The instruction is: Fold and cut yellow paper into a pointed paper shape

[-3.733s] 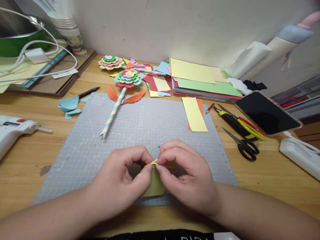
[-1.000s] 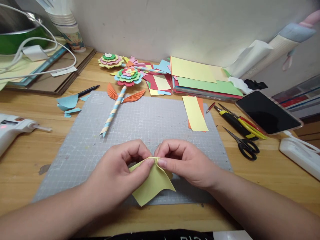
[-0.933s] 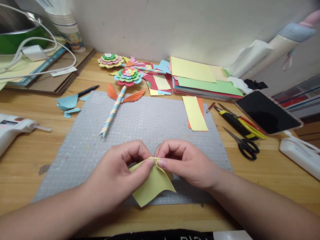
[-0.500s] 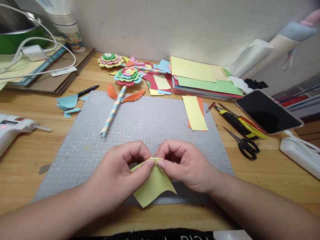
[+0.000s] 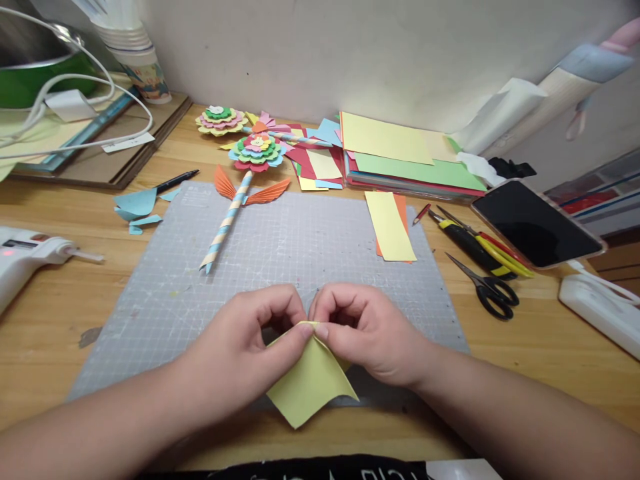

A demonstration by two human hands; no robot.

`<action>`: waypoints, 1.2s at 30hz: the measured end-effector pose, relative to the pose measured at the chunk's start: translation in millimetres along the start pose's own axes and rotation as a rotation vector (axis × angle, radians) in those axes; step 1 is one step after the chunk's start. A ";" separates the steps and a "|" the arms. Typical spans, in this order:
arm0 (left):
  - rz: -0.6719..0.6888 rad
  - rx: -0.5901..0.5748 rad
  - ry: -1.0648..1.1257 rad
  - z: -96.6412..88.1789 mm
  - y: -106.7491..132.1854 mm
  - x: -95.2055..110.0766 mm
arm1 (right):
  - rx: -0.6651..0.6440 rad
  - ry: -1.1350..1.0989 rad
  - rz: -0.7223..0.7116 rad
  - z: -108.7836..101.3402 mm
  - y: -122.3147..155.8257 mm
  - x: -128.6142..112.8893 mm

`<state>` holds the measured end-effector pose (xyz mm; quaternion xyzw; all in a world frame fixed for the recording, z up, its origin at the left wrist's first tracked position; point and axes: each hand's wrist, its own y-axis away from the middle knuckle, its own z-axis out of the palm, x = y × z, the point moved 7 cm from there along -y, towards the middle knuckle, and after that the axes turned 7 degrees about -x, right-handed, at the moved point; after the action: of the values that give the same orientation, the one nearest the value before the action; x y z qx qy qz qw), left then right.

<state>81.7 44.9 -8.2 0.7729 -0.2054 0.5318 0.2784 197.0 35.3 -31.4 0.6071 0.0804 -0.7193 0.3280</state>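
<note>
Head view. Pinches the folded top edge of the yellow paper piece (image 5: pixel 310 383) between thumb and forefinger of the left hand (image 5: pixel 240 353), closed tight on it. Does likewise with the right hand (image 5: pixel 367 333), both sets of fingertips touching at the fold, remaining fingers curled in. Holds the paper at the 6 o'clock edge of the grey cutting mat (image 5: pixel 300 247), lower corner curling past that edge over the wooden table (image 5: pixel 525 347). At 12 o'clock from the hands: paper flower (image 5: pixel 257 153), striped stem lying onto the mat. At 1 o'clock: yellow strip (image 5: pixel 389 227), then stack of coloured sheets (image 5: pixel 400 160) farther back. At 2 to 3 o'clock, off the mat: utility knife (image 5: pixel 465 243), black scissors (image 5: pixel 487 290), dark phone (image 5: pixel 535 223). At 9 to 10 o'clock: white glue gun (image 5: pixel 25 257), blue scraps (image 5: pixel 136 205), black pen (image 5: pixel 177 181).
</note>
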 end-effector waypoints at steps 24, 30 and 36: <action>0.032 0.046 -0.032 -3.4 0.9 1.1 | -0.056 -0.001 0.052 3.0 -2.0 2.4; -0.009 0.071 0.069 -5.6 0.0 -2.6 | -0.087 -0.077 0.060 3.5 -3.3 5.2; -0.031 0.067 0.107 -7.3 -1.1 -4.0 | -0.073 -0.144 0.052 3.1 -4.0 7.2</action>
<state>75.9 50.6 -10.1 0.7556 -0.1603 0.5745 0.2709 191.8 34.1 -38.5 0.5432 0.0670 -0.7489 0.3736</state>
